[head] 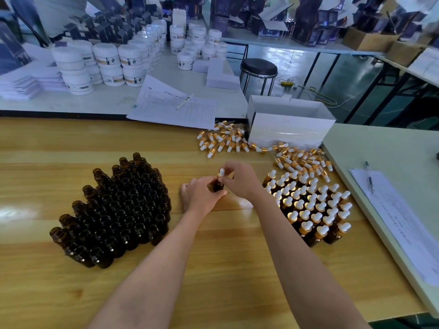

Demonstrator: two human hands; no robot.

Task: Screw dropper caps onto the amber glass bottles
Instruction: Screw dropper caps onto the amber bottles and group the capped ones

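Near the middle of the wooden surface (pixel 213 257), one amber bottle (pixel 219 186) stands upright between the two hands, its long axis vertical and its neck pointing up. The left hand (pixel 202 194) comes in from the left, and its fingers (pixel 209 181) are curled round the body of the bottle, gripping it just above the wood. The right hand (pixel 240 178) arches over from the right and is the nearer one to the neck. Its fingertips pinch the dropper cap (pixel 221 172), whose white bulb pokes up between them. The cap sits directly over the bottle, in line with its axis, so the turn to come depends on keeping the two straight one above the other. Whether the thread has caught cannot be told, since the fingers hide the collar. My guess is that the cap is being twisted down while the left hand keeps the bottle from spinning. To the left, close by, stand the open bottles (pixel 114 210) waiting their turn. To the right stand the capped bottles (pixel 313 205), and loose caps (pixel 225 138) lie scattered farther back.
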